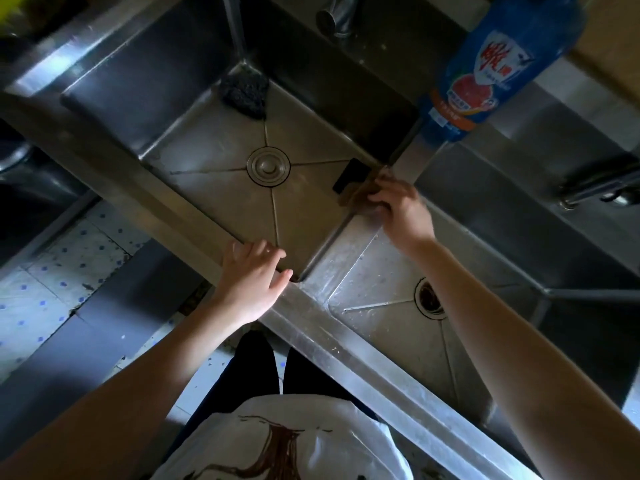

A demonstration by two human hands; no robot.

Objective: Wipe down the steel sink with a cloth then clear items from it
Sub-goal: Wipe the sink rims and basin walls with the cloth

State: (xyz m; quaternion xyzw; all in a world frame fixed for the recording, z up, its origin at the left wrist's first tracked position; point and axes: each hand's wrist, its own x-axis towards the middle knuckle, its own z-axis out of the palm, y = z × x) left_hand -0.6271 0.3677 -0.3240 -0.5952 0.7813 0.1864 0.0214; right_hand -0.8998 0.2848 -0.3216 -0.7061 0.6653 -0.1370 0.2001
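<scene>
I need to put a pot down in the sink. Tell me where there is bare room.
Most bare floor lies in the left basin, between the drain plug and the front rim under the left hand. The back corner holds a dark scourer; the divider side is crowded by the right hand and a black item.

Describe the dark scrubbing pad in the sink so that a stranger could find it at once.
Start at the left basin with the round drain cover. Go to its far corner, below the tap. The scrubbing pad lies there: a dark, rough, rounded lump, unlike the flat black rectangular piece near the right hand.
</scene>
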